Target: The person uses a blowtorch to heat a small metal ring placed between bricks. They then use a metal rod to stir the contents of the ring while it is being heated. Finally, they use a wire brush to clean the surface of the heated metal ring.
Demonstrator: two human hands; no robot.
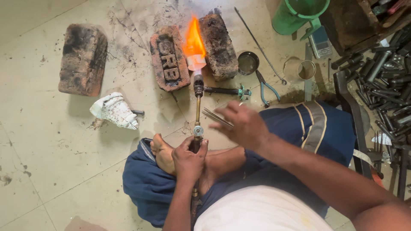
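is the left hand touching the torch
Touching. The head view shows the left hand wrapped around the brass torch at its valve end, fingers closed on it with no gap.

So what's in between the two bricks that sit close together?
In the head view, an orange flame burns between the stamped brick and the sooty brick. It comes from the torch that the left hand holds.

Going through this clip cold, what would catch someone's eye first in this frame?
The bright orange flame stands out first, burning between two sooty bricks on the floor at top centre. It comes from a torch that the left hand grips low down, over the person's crossed feet. The right hand, blurred, holds thin metal rods beside the torch, and a heap of dark metal tools fills the right edge.
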